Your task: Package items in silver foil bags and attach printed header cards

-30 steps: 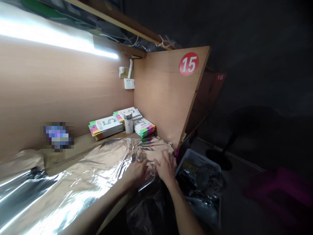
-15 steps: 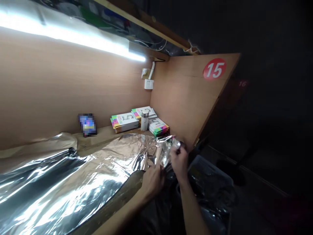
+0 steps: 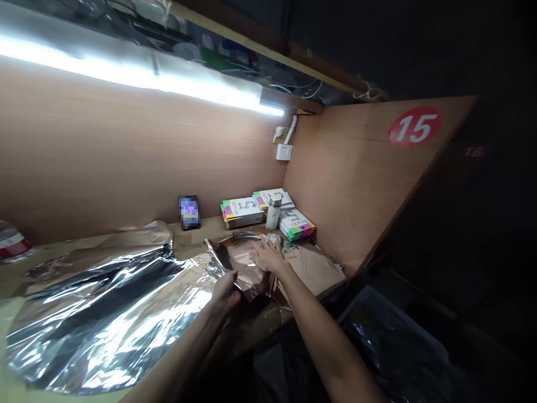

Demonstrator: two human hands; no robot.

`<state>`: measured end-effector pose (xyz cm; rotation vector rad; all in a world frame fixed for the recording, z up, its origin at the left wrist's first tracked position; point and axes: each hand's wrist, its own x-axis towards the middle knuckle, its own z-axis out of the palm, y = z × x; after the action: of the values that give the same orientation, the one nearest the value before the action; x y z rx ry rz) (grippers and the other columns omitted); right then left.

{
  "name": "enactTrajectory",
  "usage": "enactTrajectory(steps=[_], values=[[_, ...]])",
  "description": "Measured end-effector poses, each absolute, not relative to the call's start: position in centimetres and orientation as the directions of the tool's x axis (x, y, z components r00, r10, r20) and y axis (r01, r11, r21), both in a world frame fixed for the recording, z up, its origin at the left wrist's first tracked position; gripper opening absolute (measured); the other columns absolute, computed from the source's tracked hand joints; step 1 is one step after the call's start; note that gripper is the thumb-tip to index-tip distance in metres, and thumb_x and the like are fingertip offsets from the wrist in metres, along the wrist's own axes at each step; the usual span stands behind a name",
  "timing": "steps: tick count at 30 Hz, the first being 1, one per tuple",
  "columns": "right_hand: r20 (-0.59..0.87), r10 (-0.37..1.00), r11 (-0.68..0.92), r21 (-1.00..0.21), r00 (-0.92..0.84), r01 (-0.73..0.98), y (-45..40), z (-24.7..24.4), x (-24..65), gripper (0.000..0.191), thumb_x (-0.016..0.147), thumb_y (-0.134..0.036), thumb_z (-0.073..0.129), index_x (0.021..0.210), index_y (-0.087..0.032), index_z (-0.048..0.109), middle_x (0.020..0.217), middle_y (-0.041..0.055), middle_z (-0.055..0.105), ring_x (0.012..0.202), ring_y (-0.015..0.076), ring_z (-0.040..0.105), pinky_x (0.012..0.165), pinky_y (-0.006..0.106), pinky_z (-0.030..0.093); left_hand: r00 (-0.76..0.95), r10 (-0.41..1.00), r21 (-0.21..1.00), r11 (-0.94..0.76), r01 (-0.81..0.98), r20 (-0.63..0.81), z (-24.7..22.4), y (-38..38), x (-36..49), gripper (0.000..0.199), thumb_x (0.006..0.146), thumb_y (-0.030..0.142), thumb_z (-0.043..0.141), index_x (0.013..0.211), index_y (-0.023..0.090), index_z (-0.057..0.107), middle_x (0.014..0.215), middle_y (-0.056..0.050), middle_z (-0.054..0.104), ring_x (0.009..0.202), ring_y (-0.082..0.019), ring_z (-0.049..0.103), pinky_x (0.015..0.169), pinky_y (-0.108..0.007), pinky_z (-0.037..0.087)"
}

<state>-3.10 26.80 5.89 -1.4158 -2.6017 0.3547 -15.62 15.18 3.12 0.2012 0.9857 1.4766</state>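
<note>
A large, flat silver foil balloon (image 3: pixel 121 319) lies creased along the worktop, its right part bunched and folded over. On that folded part rests my right hand (image 3: pixel 268 257), fingers spread and pressing down on the foil. My left hand (image 3: pixel 225 290) is closed at the near edge of the same foil, thumb and fingers pinching it. Just behind the hands stand a white flask (image 3: pixel 274 212) with a metal lid and stacks of printed packets (image 3: pixel 242 211) marked with a 5.
A phone-like screen (image 3: pixel 189 212), blurred out, leans by the back panel. A bottle with a red label (image 3: pixel 12 243) is at far left. The side panel (image 3: pixel 361 184) carries a red 15 disc. Below right sits a clear plastic bin (image 3: pixel 398 324).
The view has swung left. My right hand has moved from the foil's raised right end onto its folded part and spread its fingers. The right end now lies flatter on the worktop.
</note>
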Motion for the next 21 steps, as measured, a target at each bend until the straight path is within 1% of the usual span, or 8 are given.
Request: enactTrajectory(steps=[3,5,7,9,12,15,18,21], values=[[-0.007,0.874,0.464,-0.284,-0.486,0.839,26.6,3.6,-3.9,0.059,0.104,-0.050,0.044,0.158,-0.027,0.042,0.170,0.0126,0.030,0.157,0.0306,0.023,0.124,0.054,0.011,-0.372,0.882,0.875,0.087,-0.477,-0.290,2.9,13.9,-17.6,0.049,0.095,0.029,0.057,0.143,0.017,0.051,0.132,-0.017,0.068,0.121,-0.032,0.067,0.102,-0.050,0.055],[0.030,0.907,0.410,-0.296,-0.421,0.863,26.3,3.2,-4.1,0.059,0.103,-0.050,0.045,0.158,-0.027,0.041,0.170,0.0123,0.030,0.157,0.0287,0.023,0.124,0.051,0.011,-0.369,0.929,0.998,0.029,0.049,-0.009,1.9,12.5,-18.0,0.057,0.095,0.039,0.061,0.147,0.020,0.050,0.150,-0.017,0.056,0.144,-0.036,0.047,0.119,-0.056,0.037],[0.088,0.950,0.311,-0.317,-0.299,0.896,26.1,3.4,-3.7,0.061,0.105,-0.049,0.039,0.157,-0.017,0.042,0.165,0.0216,0.035,0.153,0.0326,0.029,0.122,0.055,0.016,-0.173,0.968,0.760,-0.029,0.650,0.184,0.6,11.2,-17.9,0.064,0.094,0.049,0.060,0.150,0.019,0.051,0.161,-0.019,0.044,0.155,-0.041,0.026,0.125,-0.063,0.018],[0.125,0.979,0.193,-0.348,-0.159,0.917,25.9,3.9,-2.9,0.066,0.105,-0.048,0.035,0.150,-0.001,0.047,0.152,0.0356,0.045,0.144,0.0405,0.042,0.114,0.062,0.025,-0.038,0.989,0.459,-0.033,0.888,0.143,-0.4,10.2,-17.5,0.072,0.095,0.058,0.055,0.153,0.016,0.049,0.166,-0.020,0.034,0.157,-0.045,0.014,0.125,-0.067,0.008],[0.140,0.984,0.158,-0.408,-0.110,0.899,26.0,5.0,-1.6,0.058,0.098,-0.046,0.050,0.127,0.003,0.063,0.120,0.0348,0.066,0.116,0.0414,0.062,0.099,0.058,0.042,-0.016,0.997,0.397,-0.017,0.918,0.078,-1.1,9.9,-16.9,0.080,0.097,0.062,0.048,0.158,0.011,0.042,0.169,-0.021,0.023,0.158,-0.044,0.008,0.125,-0.065,0.005],[0.210,0.952,0.298,-0.476,-0.222,0.827,25.4,6.9,-1.8,0.040,0.095,-0.037,0.051,0.113,-0.006,0.070,0.098,0.0195,0.073,0.095,0.0310,0.067,0.088,0.043,0.049,-0.060,0.990,0.613,-0.032,0.790,0.129,-0.4,10.3,-17.3,0.085,0.085,0.060,0.066,0.154,0.012,0.049,0.167,-0.021,0.031,0.158,-0.044,0.013,0.127,-0.062,0.004],[0.353,0.872,0.483,-0.502,-0.341,0.717,22.5,9.0,-4.5,0.037,0.096,-0.029,0.045,0.120,-0.011,0.067,0.110,0.0158,0.071,0.099,0.0267,0.064,0.089,0.037,0.050,-0.213,0.962,0.791,-0.008,0.611,0.174,1.7,9.6,-20.4,0.075,0.090,0.053,0.060,0.154,0.014,0.047,0.161,-0.019,0.044,0.152,-0.038,0.035,0.126,-0.054,0.025],[0.504,0.600,0.800,-0.382,-0.621,0.463,16.4,9.4,-9.6,0.047,0.087,-0.015,0.051,0.132,-0.018,0.063,0.138,0.0141,0.059,0.119,0.0270,0.058,0.103,0.039,0.048,-0.469,0.856,0.841,0.079,0.535,0.218,4.9,5.8,-26.0,0.064,0.106,0.036,0.012,0.164,0.009,0.016,0.169,-0.021,0.025,0.155,-0.033,0.031,0.122,-0.054,0.034]])
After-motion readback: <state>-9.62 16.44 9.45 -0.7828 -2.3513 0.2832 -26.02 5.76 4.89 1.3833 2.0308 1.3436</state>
